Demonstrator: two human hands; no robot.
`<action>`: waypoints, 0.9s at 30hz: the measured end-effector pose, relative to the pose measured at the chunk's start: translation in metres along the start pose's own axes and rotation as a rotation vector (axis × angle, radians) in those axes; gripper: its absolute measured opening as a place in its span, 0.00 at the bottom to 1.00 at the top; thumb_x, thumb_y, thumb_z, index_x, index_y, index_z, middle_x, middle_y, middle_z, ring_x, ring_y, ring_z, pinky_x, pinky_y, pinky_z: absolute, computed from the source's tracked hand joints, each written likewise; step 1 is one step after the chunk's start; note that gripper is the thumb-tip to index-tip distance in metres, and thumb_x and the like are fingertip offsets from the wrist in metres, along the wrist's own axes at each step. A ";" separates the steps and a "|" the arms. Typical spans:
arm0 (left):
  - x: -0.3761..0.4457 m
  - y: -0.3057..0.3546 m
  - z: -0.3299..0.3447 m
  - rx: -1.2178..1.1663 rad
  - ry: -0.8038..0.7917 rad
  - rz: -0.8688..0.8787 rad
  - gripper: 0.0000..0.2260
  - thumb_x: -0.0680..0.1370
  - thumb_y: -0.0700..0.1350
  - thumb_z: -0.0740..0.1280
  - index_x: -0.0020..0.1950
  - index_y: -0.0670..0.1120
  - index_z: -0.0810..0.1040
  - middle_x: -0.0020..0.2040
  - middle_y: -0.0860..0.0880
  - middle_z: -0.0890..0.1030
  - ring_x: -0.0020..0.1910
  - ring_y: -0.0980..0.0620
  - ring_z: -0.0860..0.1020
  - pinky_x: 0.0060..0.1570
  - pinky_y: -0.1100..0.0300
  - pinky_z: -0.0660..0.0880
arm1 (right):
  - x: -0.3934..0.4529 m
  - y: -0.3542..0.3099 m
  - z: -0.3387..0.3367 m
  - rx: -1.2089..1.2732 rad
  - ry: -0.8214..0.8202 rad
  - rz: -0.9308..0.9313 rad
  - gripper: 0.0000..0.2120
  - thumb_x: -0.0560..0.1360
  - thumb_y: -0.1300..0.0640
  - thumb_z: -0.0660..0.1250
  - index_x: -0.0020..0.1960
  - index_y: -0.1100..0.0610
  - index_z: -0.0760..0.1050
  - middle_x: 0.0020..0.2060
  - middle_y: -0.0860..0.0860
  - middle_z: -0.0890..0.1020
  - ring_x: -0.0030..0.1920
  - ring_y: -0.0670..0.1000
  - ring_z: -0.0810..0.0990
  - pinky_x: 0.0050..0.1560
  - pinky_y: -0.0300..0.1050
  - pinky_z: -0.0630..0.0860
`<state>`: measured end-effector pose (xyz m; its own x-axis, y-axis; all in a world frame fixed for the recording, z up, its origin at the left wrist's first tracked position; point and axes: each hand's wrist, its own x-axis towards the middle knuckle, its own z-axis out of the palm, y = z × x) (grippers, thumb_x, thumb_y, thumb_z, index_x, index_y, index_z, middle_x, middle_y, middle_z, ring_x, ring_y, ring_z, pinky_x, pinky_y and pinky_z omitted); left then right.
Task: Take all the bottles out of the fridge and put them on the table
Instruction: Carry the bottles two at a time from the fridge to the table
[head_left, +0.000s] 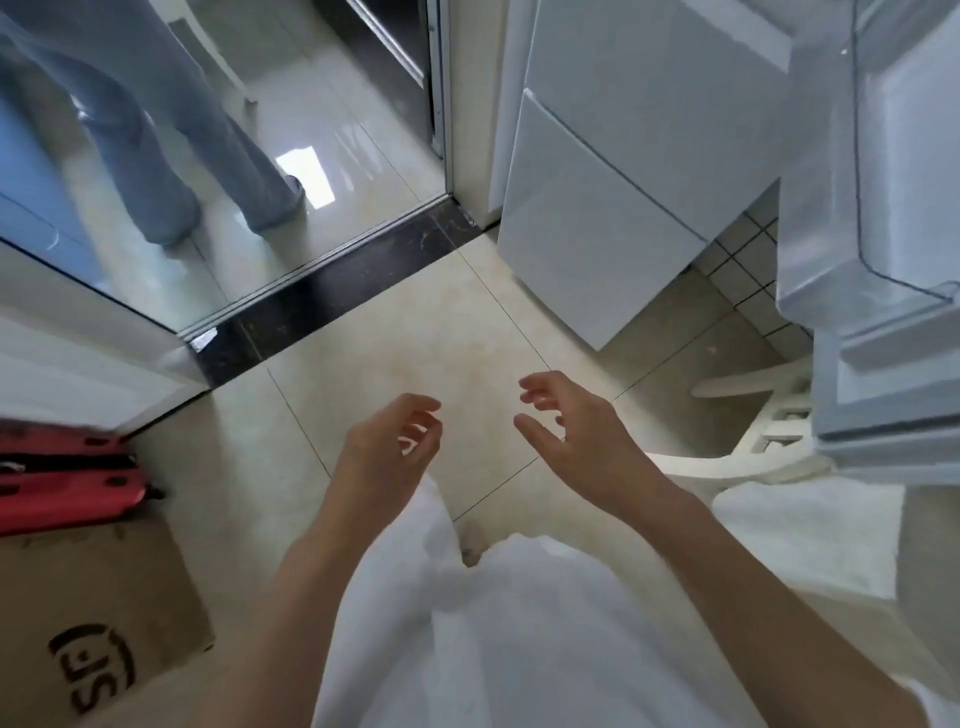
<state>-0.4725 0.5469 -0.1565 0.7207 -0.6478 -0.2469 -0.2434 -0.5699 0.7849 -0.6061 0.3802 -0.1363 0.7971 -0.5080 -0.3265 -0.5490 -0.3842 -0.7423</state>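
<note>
Both hands, the left hand (392, 441) and right hand (566, 431), hang empty with loosely spread fingers just left of the open fridge door (872, 260); no bottle shows, so the step looks like a between-trips reach, next turning toward the fridge shelves.

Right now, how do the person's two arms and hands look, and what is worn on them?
Both forearms are bare, with no sleeves visible. The left hand and the right hand wear no gloves; no rings, watch or bracelet can be seen. The fingers are slim. Below the arms hangs a loose white garment.
</note>
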 end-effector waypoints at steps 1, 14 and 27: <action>0.018 0.000 -0.003 0.008 -0.021 0.014 0.08 0.76 0.40 0.69 0.53 0.51 0.79 0.41 0.60 0.81 0.40 0.61 0.79 0.43 0.69 0.76 | 0.014 -0.002 -0.003 0.012 0.018 0.015 0.17 0.77 0.50 0.65 0.65 0.50 0.69 0.57 0.44 0.78 0.58 0.44 0.75 0.60 0.43 0.73; 0.293 0.070 -0.062 0.146 -0.313 0.325 0.08 0.76 0.40 0.69 0.55 0.49 0.79 0.40 0.60 0.80 0.42 0.62 0.79 0.44 0.75 0.74 | 0.200 -0.064 -0.059 0.135 0.281 0.243 0.18 0.78 0.50 0.64 0.67 0.50 0.68 0.59 0.44 0.77 0.61 0.44 0.74 0.64 0.46 0.72; 0.483 0.197 -0.020 0.082 -0.458 0.527 0.09 0.77 0.41 0.68 0.55 0.50 0.79 0.42 0.59 0.81 0.43 0.63 0.79 0.46 0.69 0.76 | 0.312 -0.070 -0.178 0.211 0.644 0.340 0.18 0.78 0.50 0.64 0.66 0.50 0.69 0.59 0.44 0.78 0.61 0.43 0.75 0.65 0.46 0.72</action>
<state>-0.1595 0.1323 -0.1094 0.1517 -0.9856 -0.0742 -0.5465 -0.1461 0.8246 -0.3638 0.1116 -0.0825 0.2522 -0.9469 -0.1995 -0.6271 -0.0029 -0.7789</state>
